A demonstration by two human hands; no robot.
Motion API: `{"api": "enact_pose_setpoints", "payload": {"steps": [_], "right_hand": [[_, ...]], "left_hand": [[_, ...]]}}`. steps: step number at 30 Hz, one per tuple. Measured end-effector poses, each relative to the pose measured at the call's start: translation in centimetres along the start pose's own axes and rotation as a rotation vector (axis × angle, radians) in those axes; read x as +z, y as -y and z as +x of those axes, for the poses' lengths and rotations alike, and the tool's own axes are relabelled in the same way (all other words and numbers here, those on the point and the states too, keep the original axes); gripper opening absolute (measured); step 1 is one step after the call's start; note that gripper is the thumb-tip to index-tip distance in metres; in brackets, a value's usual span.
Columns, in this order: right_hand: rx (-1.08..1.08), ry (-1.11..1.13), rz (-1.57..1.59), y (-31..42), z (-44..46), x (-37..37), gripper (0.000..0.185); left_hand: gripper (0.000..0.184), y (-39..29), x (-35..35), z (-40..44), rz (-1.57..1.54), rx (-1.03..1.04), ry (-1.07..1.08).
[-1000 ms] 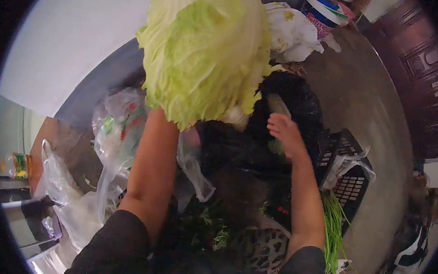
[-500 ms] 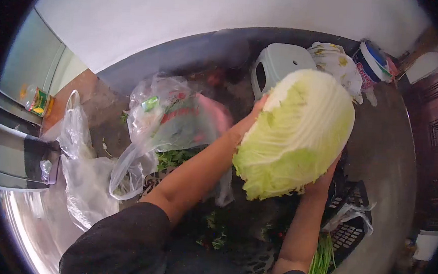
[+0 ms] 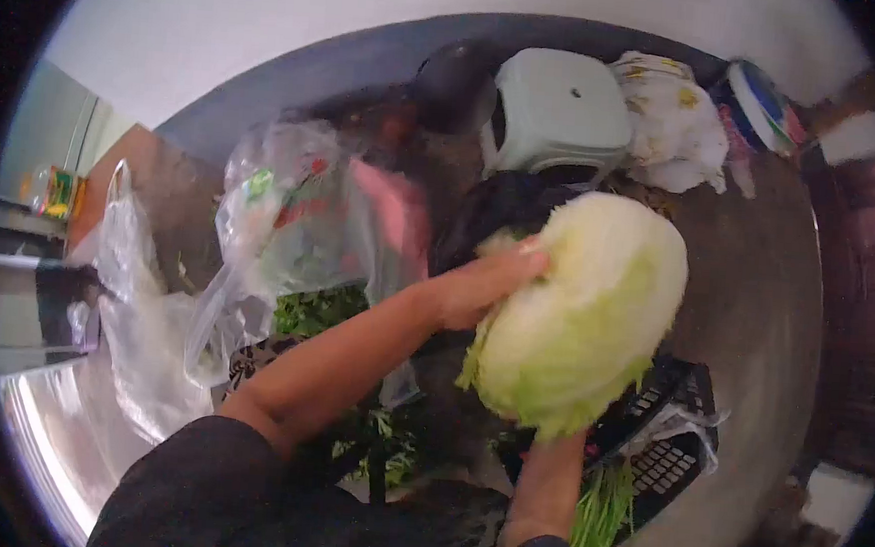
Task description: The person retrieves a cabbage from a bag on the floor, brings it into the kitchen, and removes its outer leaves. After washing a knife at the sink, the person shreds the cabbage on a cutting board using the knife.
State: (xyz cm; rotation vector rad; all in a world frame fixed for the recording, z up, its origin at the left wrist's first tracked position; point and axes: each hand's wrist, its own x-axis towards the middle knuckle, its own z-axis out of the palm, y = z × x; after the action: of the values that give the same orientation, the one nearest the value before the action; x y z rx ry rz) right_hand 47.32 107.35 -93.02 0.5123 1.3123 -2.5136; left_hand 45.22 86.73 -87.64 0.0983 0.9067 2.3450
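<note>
A large napa cabbage, pale with yellow-green leaf edges, is held up in front of me above the floor. My left hand grips its upper left side, with the thumb on the leaves near the base. My right hand supports it from below; the fingers are hidden behind the cabbage, and only the wrist and forearm show. Beneath it is a black plastic basket with a clear bag draped over its edge. Long green stalks lie by my right forearm.
Left of my arm, a clear plastic bag stands near leafy greens. Another clear bag lies farther left. At the back are a pale plastic stool, a patterned cloth and a blue-and-white tub.
The cabbage has turned and moved lower in view, showing another side. My left hand has come round onto its near left side. The view has shifted, showing more of the stool.
</note>
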Motion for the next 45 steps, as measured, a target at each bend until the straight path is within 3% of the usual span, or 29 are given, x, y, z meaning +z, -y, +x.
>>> {"api": "enact_pose_setpoints", "payload": {"steps": [3, 7, 10, 13, 16, 20, 22, 26, 29, 30, 32, 37, 42, 45], "right_hand": [[0.098, -0.093, -0.003, -0.5, -3.7, -2.0, 0.066], [0.190, -0.214, -0.014, -0.3, -9.4, -3.8, 0.065], [0.273, -0.281, -0.029, 0.0, -13.4, -4.0, 0.065], [0.358, -0.306, -0.038, 0.4, -16.9, -2.9, 0.065], [0.439, -0.313, -0.034, 1.4, -21.0, -0.7, 0.065], [0.573, -0.268, -0.064, 3.7, -25.5, 3.4, 0.065], [0.618, -0.196, -0.085, 5.5, -26.6, 6.3, 0.064], [0.672, -0.010, -0.158, 9.5, -27.0, 14.7, 0.064], [0.695, 0.135, -0.211, 11.9, -26.4, 22.5, 0.064], [0.701, 0.183, -0.228, 12.4, -26.3, 25.5, 0.064], [0.711, 0.252, -0.257, 12.8, -26.9, 30.8, 0.064], [0.704, 0.344, -0.312, 11.6, -29.4, 43.8, 0.063], [0.711, 0.438, -0.338, 5.8, -31.1, 58.0, 0.063], [0.738, 0.509, -0.355, 2.4, -31.9, 65.6, 0.063]], "left_hand": [[0.086, 1.1, 0.8, -0.9, 0.275, 0.183, 0.041], [0.085, 3.6, 2.4, -2.7, 0.231, 0.130, -0.057], [0.081, 2.7, 5.6, -5.6, -0.387, -0.185, -0.201], [0.070, 4.3, 7.5, -8.9, -0.338, -0.321, -0.255], [0.070, 3.8, 10.7, -12.7, -0.489, -0.469, -0.251], [0.067, 3.8, 16.2, -18.7, -0.545, -0.379, -0.352], [0.068, 0.3, 18.8, -21.4, -0.593, -0.355, -0.422], [0.070, -8.8, 23.7, -26.7, -0.637, -0.109, -0.521], [0.074, -13.3, 25.7, -30.2, -0.647, 0.186, -0.486], [0.074, -15.8, 27.1, -32.0, -0.563, 0.285, -0.587], [0.073, -19.5, 28.2, -35.5, -0.675, 0.301, -0.575], [0.072, -29.3, 28.4, -45.4, -0.746, 0.378, -0.568], [0.071, -35.5, 23.4, -55.6, -0.757, 0.638, -0.525], [0.069, -39.6, 22.0, -61.8, -0.763, 0.749, -0.603]]}}
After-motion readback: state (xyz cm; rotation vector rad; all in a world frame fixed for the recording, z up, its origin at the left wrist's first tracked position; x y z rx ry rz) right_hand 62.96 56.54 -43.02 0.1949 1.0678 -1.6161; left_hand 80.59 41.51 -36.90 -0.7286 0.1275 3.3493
